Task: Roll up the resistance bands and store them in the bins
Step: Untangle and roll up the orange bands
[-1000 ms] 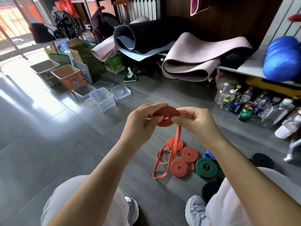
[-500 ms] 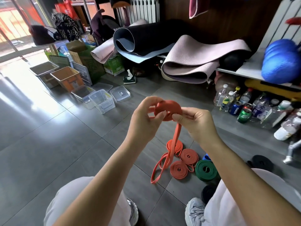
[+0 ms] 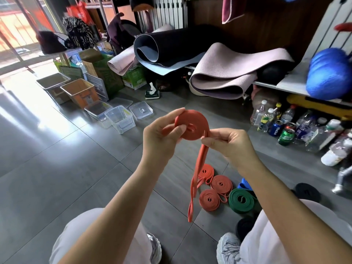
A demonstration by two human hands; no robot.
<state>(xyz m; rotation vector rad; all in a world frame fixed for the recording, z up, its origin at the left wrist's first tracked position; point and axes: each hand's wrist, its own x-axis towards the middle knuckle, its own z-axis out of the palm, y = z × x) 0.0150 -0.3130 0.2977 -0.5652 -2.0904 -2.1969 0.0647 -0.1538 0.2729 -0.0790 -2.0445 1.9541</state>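
Note:
My left hand [image 3: 162,134] grips a partly rolled orange resistance band [image 3: 194,123], thumb pressed on the coil's face. My right hand [image 3: 226,141] pinches the band's loose tail just right of the coil. The tail [image 3: 196,176] hangs down toward the floor. Below lie three rolled orange bands [image 3: 209,199], a rolled green band [image 3: 242,200], a blue band [image 3: 244,184] partly hidden by my right arm, and black rolls [image 3: 307,192]. Clear plastic bins [image 3: 121,119] stand on the floor to the left.
An orange bin [image 3: 80,92] and a grey bin [image 3: 54,83] stand beyond the clear ones, with loose lids [image 3: 141,110] beside them. Yoga mats [image 3: 224,73] lie piled at the back. Bottles and cans [image 3: 285,126] crowd the right. My knees and shoes [image 3: 227,248] are below.
The coil has grown and turned its flat face toward me. The hanging tail has become shorter. My right hand slid to the coil's right edge.

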